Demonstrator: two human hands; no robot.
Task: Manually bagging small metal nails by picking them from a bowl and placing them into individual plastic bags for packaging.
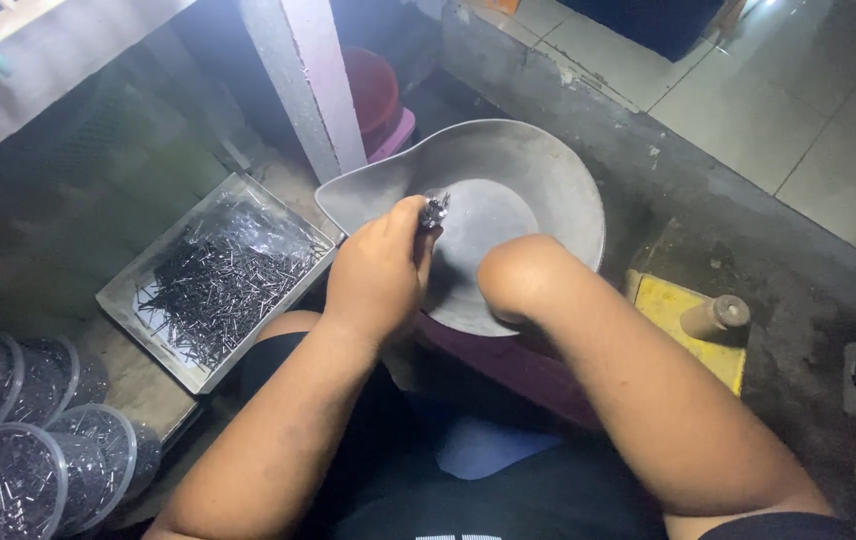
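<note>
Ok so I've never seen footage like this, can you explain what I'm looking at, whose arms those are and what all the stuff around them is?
There is one picture, taken by a camera worn on a person's head, looking down at their own two bare arms. No machine is involved.

The left hand is closed around a small shiny metal piece, held over a grey metal pan with a pouring lip. The right hand is bent down into the pan, so what it holds cannot be told.

To the left sits a shallow tray full of thin dark nails or pins. Clear round plastic tubs holding similar pieces are at the lower left. On the right is a yellow block on rough concrete, with a tiled floor beyond.
</note>
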